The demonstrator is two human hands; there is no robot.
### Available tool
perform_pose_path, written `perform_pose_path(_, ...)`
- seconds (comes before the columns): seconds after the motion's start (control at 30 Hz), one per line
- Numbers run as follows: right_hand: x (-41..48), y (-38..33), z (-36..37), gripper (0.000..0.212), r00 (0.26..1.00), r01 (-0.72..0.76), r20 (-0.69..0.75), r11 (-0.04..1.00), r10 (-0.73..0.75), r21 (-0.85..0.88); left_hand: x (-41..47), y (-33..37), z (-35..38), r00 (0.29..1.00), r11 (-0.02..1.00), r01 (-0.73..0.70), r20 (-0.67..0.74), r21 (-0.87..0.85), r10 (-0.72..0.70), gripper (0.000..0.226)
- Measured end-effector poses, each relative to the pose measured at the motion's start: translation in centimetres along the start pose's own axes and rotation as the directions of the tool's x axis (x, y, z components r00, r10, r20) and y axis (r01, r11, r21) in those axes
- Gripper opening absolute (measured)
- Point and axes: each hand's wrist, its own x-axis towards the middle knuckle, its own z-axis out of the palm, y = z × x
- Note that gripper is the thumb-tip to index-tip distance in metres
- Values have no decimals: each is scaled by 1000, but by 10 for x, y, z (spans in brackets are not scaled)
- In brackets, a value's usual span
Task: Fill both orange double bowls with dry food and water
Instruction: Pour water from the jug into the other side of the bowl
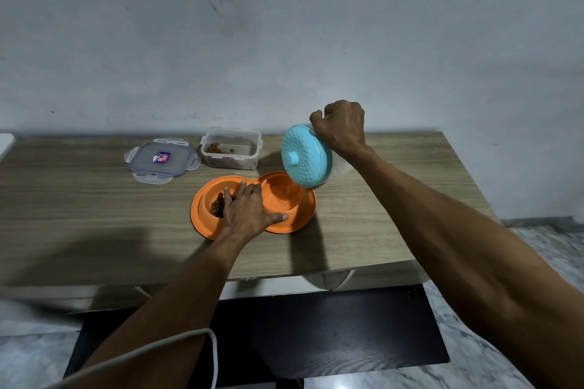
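One orange double bowl (300,218) lies on the wooden table (94,215). Its left cup holds brown dry food (217,206). My left hand (249,213) rests flat on the bowl's middle, fingers spread, holding nothing. My right hand (339,126) grips a light blue lidded jug (305,156), tipped on its side above the right cup (282,196). A thin stream of water (295,188) runs from the jug into that cup. Only this one orange bowl is in view.
A clear plastic container (232,151) with a little dry food stands behind the bowl. Its clip-on lid (161,160) lies flat to the left. A wall rises behind the table. A dark mat (331,335) covers the floor below the front edge.
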Motion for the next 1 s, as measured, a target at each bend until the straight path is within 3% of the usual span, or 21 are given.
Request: perform_pose_path(1.0, -4, 1, 4, 46, 1000, 3, 2, 1000, -3, 11, 1, -1, 1, 1000, 1000, -10, 0, -3, 10, 104)
